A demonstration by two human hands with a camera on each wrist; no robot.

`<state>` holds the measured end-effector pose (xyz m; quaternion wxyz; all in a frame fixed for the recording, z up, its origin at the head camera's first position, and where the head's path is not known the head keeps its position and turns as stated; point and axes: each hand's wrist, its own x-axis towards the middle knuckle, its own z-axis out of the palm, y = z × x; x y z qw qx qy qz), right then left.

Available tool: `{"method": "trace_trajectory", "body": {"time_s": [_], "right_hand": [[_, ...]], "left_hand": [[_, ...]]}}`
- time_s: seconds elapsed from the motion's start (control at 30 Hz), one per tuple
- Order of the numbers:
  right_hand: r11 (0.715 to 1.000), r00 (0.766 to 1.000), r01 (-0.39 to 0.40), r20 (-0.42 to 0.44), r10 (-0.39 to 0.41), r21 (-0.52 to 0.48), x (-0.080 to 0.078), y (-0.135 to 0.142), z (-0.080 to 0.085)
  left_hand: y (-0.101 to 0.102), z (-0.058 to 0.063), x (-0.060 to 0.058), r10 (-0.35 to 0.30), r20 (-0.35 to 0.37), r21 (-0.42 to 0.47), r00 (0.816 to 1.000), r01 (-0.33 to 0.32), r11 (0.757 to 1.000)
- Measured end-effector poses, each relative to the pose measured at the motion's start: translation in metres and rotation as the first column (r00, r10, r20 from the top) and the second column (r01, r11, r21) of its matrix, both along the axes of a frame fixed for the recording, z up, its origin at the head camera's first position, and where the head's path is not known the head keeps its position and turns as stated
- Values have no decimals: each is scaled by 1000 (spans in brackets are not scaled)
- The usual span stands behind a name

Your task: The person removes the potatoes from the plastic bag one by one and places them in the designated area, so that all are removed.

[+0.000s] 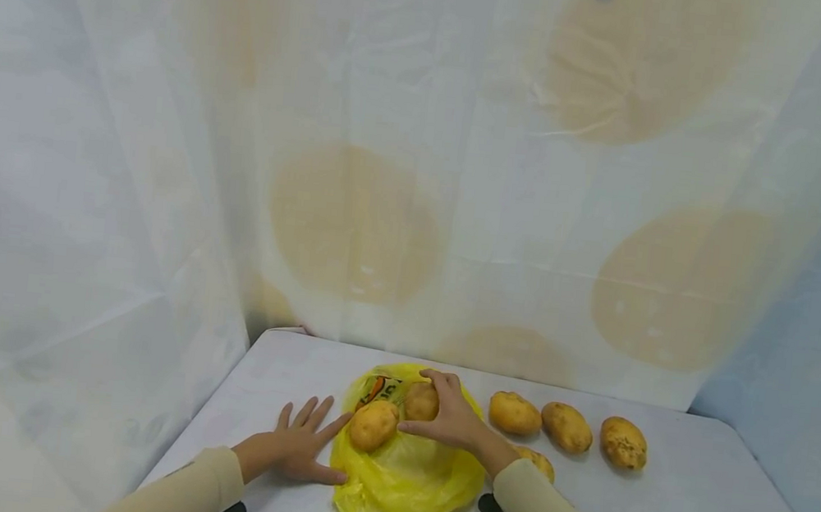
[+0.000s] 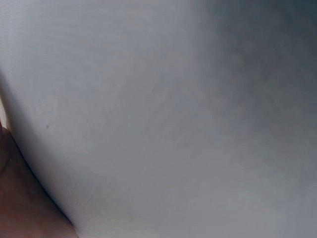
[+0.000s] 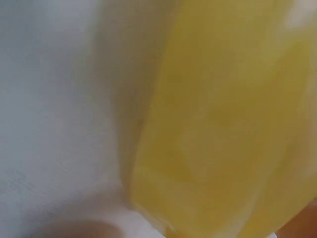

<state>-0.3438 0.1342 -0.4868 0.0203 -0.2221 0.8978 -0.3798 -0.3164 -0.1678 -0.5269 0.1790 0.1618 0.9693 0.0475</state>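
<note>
A yellow plastic bag (image 1: pixel 414 487) lies spread on the table, with dark and orange print near its far left side. Two potatoes rest on it. My right hand (image 1: pixel 456 419) reaches over the bag and holds the farther potato (image 1: pixel 420 403) between thumb and fingers. Beside that one, to the left, sits the nearer potato (image 1: pixel 373 425). Fingers spread, my left hand (image 1: pixel 301 447) lies flat at the bag's left edge, its thumb and index fingertips right at the plastic. Yellow plastic (image 3: pixel 208 119) fills much of the right wrist view; the left wrist view shows mostly white surface.
Right of the bag, a row of potatoes runs along the white table (image 1: pixel 699 498): one near the bag (image 1: pixel 515 414), a middle one (image 1: pixel 567 428) and a far right one (image 1: pixel 623 443). Another potato (image 1: pixel 536 463) is partly hidden by my right forearm. A spotted curtain (image 1: pixel 489 214) hangs behind.
</note>
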Motion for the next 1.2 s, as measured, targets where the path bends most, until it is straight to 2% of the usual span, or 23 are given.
{"method": "trace_trajectory", "body": {"time_s": [0.17, 0.33, 0.47, 0.83, 1.07, 1.2], "right_hand": [[999, 999, -31, -14, 31, -8, -1, 1, 1], [994, 995, -95, -14, 96, 49, -4, 1, 0], [991, 994, -106, -4, 107, 80, -8, 0, 0], [997, 998, -57, -9, 58, 59, -17, 5, -6], [990, 989, -136, 47, 137, -34, -16, 10, -4], [982, 978, -179, 96, 184, -57, -14, 14, -6]], "left_hand": [[-2, 0, -1, 4, 18, 1, 1000, -4, 1000], [-2, 1, 1, 3, 8, -1, 1000, -3, 1000], [-2, 4, 3, -2, 1, -2, 1000, 2, 1000], [2, 6, 6, -1, 3, 2, 1000, 1, 1000], [0, 2, 2, 1, -17, -16, 1000, -2, 1000], [2, 2, 4, -1, -9, -15, 1000, 1, 1000]]}}
